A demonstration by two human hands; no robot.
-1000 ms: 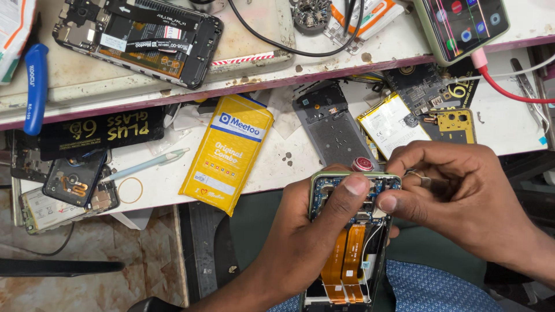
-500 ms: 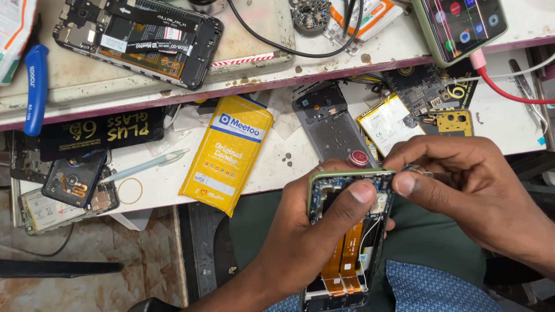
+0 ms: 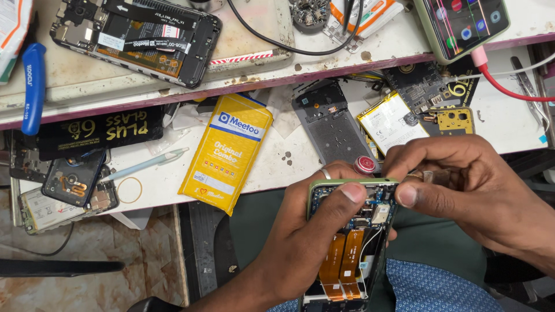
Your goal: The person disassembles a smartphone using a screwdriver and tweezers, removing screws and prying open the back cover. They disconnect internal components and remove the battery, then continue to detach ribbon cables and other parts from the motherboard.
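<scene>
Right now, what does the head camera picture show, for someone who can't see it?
A left hand holds an opened phone while the right hand pinches at its top edge. Behind lies a workbench with a yellow packet and phone parts.

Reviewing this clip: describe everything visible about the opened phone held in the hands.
The opened phone has a pale green frame and no back cover, so its blue circuit board, a small metal shield, two orange flex cables and thin wires are exposed. It is held roughly upright over the person's lap, below the table edge. The left hand grips it from the left with the thumb across the top; the right hand touches its upper right corner, pinching a small tool.
</scene>
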